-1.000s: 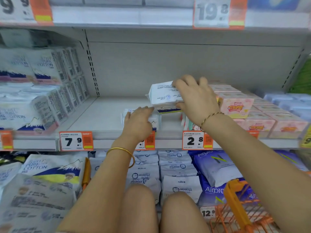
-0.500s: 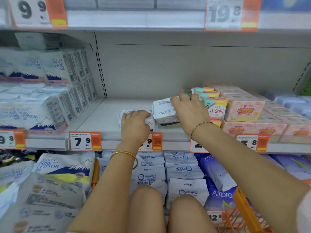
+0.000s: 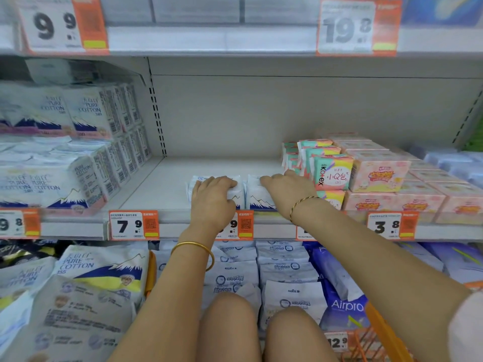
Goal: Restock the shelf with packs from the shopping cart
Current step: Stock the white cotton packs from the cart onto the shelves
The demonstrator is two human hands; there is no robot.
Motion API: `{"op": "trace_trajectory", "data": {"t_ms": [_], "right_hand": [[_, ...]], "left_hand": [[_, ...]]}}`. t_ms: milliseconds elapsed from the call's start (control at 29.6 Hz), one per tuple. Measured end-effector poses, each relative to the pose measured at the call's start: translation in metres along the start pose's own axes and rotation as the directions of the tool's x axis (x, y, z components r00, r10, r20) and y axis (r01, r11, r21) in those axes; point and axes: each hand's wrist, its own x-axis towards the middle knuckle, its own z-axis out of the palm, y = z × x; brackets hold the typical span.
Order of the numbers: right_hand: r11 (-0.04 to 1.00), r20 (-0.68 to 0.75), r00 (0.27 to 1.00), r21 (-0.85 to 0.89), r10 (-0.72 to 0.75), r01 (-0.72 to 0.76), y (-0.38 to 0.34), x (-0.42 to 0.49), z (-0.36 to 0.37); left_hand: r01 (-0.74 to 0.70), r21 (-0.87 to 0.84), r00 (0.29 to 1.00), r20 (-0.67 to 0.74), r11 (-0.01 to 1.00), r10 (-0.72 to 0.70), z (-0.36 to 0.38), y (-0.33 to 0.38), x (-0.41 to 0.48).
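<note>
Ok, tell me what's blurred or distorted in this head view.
Head view: the left-edge Pure Cotton packs and top price tags are smeared; shelf rails bow from the wide-angle lens; the Kotex pack and both hands, left hand and right hand, read fairly sharp; lighting is flat, without glare.

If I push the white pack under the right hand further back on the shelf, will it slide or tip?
The white pack probably slides: it sits low on the smooth shelf. Its soft wrap likely dents under the right hand. Probably light.

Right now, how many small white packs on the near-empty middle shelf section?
2. One white pack lies under the left hand; the second pack sits right beside it, under the right hand. More could be hidden behind the hands.
</note>
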Motion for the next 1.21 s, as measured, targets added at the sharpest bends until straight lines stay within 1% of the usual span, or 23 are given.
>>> {"op": "trace_trajectory", "data": {"t_ms": [101,236,371,438,506,573,641,708,776,877,944,1046,1147,1214], "right_hand": [[0.998,0.003,0.999,0.063,0.032,-0.033,-0.01,-0.006,0.004],[0.992,0.012,0.995,0.087,0.094,-0.095,-0.019,-0.014,0.011],[0.99,0.01,0.998,0.127,0.068,-0.069,-0.015,-0.018,0.009],[0.984,0.01,1.0,0.178,0.022,-0.023,-0.005,-0.027,0.001],[0.969,0.001,1.0,0.247,-0.017,0.017,0.009,-0.043,-0.011],[0.947,0.01,0.999,0.321,-0.033,0.028,0.03,-0.07,-0.025],[0.926,0.058,0.998,0.378,-0.038,0.013,0.057,-0.106,-0.037],[0.911,0.164,0.986,0.41,-0.032,-0.038,0.086,-0.151,-0.045],[0.92,0.314,0.949,0.37,0.008,-0.13,0.114,-0.195,-0.042],[0.933,0.514,0.853,0.259,0.087,-0.251,0.145,-0.248,-0.023],[0.931,0.601,0.79,0.212,0.116,-0.298,0.158,-0.268,0.001],[0.94,0.713,0.683,0.102,0.159,-0.325,0.166,-0.273,0.059],[0.954,0.817,0.552,0.004,0.169,-0.299,0.163,-0.272,0.115],[0.963,0.863,0.475,-0.047,0.173,-0.265,0.162,-0.274,0.138]], "left_hand": [[-0.026,0.0,1.0,0.005,1.0,0.026,0.001,0.001,0.001],[-0.037,0.032,0.999,0.032,0.999,0.036,0.003,0.001,0.001],[-0.024,0.065,0.996,0.086,0.998,0.019,-0.001,0.008,-0.001],[-0.026,0.005,0.996,0.08,1.0,0.025,-0.003,0.021,-0.005],[-0.055,-0.097,0.998,0.013,0.994,0.057,-0.004,0.042,-0.014],[-0.118,-0.199,0.992,-0.069,0.973,0.106,0.0,0.071,-0.027],[-0.215,-0.289,0.976,-0.105,0.933,0.192,0.007,0.104,-0.045],[-0.292,-0.373,0.954,-0.054,0.881,0.293,0.018,0.141,-0.069],[-0.359,-0.447,0.905,0.05,0.819,0.423,0.033,0.175,-0.093],[-0.494,-0.499,0.752,0.167,0.712,0.638,0.058,0.22,-0.119],[-0.575,-0.479,0.649,0.227,0.664,0.726,0.071,0.242,-0.132],[-0.67,-0.402,0.546,0.303,0.624,0.781,0.089,0.257,-0.148],[-0.75,-0.333,0.454,0.367,0.571,0.811,0.1,0.259,-0.161],[-0.802,-0.265,0.416,0.393,0.535,0.82,0.107,0.256,-0.164]]}}
